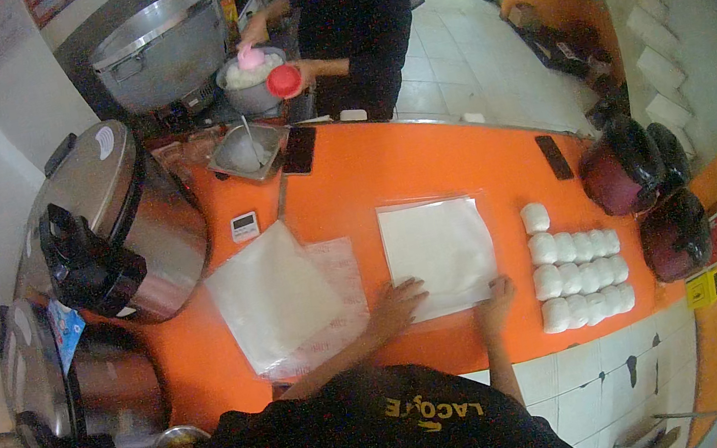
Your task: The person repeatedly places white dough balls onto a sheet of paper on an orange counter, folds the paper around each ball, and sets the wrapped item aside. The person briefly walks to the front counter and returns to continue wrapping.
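Note:
A stack of white paper sheets (438, 246) lies on the orange tabletop (336, 177) before me, with thin clear film showing at its edges. My left hand (403, 304) lies palm down on the stack's near left edge, fingers somewhat apart. At the near right corner is my right hand (496, 304), its fingers curled at the paper's edge; whether they pinch it is not clear. Left of the stack, a translucent wrapping sheet (271, 297) overlaps a printed sheet (339, 263). White rounded wrapped packets (581, 274) stand in rows to the right.
Large steel rice warmers (173, 235) crowd the left. Behind the table a co-worker (359, 22) holds a pink scoop (250, 56) over a bowl of rice (242, 97) and a red cup (285, 81). A steel pan (248, 151), phone (300, 150), white digital device (244, 226) and maroon pots (618, 167) edge the table.

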`<state>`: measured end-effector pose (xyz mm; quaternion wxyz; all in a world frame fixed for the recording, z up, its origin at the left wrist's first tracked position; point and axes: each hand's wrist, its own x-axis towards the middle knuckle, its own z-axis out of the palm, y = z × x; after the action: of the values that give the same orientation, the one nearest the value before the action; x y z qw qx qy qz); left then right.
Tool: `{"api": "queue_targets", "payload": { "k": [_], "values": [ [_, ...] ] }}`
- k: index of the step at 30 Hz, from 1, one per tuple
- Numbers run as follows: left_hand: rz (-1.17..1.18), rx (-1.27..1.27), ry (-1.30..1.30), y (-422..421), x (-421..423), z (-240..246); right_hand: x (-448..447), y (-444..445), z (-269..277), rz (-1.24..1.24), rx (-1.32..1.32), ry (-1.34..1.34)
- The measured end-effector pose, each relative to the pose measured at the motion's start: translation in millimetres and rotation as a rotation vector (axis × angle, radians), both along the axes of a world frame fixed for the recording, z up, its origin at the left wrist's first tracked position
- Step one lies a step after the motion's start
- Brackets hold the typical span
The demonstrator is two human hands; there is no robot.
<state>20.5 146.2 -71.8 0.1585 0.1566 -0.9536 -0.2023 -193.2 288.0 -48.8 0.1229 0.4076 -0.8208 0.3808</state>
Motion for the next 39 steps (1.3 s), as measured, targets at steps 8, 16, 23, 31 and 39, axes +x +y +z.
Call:
{"api": "queue_targets", "payload": {
  "k": [8,16,23,31,39],
  "values": [
    [0.034,-0.137,-0.066,0,-6,-10,-2,-3,12,-0.005,0.049,0.028],
    [-0.003,-0.016,0.040,2,-4,-17,-3,-1,8,0.013,0.057,0.042],
    [-0.002,0.014,-0.023,-2,-13,-27,-14,-2,-1,-0.008,0.109,0.026],
    [0.087,0.318,0.128,9,-11,-23,-2,3,2,0.011,0.011,0.111],
    [-0.029,0.024,0.054,2,-2,-4,-4,-1,5,-0.012,-0.084,-0.326]
  ]
}}
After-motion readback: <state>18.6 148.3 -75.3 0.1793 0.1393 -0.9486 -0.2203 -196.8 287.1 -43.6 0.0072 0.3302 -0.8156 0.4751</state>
